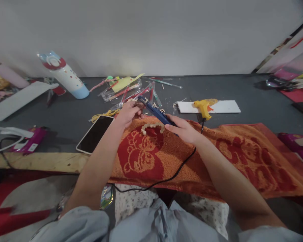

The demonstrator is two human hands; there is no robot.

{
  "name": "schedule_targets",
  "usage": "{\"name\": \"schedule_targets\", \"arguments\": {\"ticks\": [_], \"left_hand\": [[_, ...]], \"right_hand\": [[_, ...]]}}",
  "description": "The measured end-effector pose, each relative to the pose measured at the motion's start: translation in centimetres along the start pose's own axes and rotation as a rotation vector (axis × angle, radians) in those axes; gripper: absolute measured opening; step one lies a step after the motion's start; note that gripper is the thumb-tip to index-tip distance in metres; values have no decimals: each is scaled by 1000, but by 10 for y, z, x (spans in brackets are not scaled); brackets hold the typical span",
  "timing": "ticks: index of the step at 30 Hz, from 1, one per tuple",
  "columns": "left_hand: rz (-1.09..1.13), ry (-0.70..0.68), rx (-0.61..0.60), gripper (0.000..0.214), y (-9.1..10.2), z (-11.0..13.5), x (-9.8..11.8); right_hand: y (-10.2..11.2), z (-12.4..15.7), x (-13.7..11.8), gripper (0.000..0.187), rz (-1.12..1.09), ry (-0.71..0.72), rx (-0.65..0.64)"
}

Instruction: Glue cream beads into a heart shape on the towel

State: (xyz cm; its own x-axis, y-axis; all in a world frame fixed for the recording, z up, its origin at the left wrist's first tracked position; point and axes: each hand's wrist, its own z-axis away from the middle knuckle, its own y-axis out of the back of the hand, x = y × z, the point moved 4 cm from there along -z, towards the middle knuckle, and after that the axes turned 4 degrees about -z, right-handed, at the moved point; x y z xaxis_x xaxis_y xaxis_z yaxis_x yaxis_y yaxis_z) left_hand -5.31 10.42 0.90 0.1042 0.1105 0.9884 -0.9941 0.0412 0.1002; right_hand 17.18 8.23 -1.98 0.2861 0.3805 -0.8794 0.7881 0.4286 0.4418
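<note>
A long, flat, dark blue object is tilted above the orange towel, seen nearly edge-on; it looks like a phone in a case, though its face is hidden. My right hand grips its lower right end, thumb underneath and fingers over the top. At the upper left end, my left hand has its fingers curled around the edge. Below the object, a cream, knobbly curved piece lies on the towel, apart from both hands.
A yellow glue gun rests on a white strip; a black cable crosses the towel. Left are a white-edged phone or tablet and a bottle. Plastic packets and small cream bits lie behind my hands.
</note>
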Motion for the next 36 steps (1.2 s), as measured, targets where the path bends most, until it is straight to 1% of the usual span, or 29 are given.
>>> {"name": "schedule_targets", "arguments": {"ticks": [5, 8, 10, 13, 15, 17, 19, 23, 27, 32, 36], "left_hand": [[49, -25, 28, 31, -2, -1, 0], [84, -45, 32, 39, -5, -1, 0], [78, -79, -9, 46, -9, 1, 1], [22, -136, -115, 54, -19, 4, 1], [-5, -173, -172, 54, -26, 7, 0], [-6, -200, -202, 52, -32, 9, -2], [7, -203, -201, 52, -37, 10, -4], [43, -161, -182, 58, -43, 12, -7], [68, -133, -191, 62, -46, 12, -8], [49, -186, -195, 59, -47, 13, -6], [12, -217, -157, 56, -46, 15, -4]], "right_hand": [[0, 0, -5, 59, -30, -11, -2], [-1, 0, -7, 61, -85, -16, 15], [-1, 0, -7, 63, -126, -7, 30], [0, -1, -6, 66, -156, -1, 44], [0, -1, -6, 66, -157, 1, 41], [-1, -1, -7, 64, -158, 4, 32], [-3, -1, -8, 62, -161, 3, 28], [-6, -1, -6, 63, -172, -21, 38], [-7, -2, -5, 63, -159, -10, 30], [-5, -1, -9, 64, -117, 8, 36], [-5, -1, -12, 65, -122, 24, 39]]}}
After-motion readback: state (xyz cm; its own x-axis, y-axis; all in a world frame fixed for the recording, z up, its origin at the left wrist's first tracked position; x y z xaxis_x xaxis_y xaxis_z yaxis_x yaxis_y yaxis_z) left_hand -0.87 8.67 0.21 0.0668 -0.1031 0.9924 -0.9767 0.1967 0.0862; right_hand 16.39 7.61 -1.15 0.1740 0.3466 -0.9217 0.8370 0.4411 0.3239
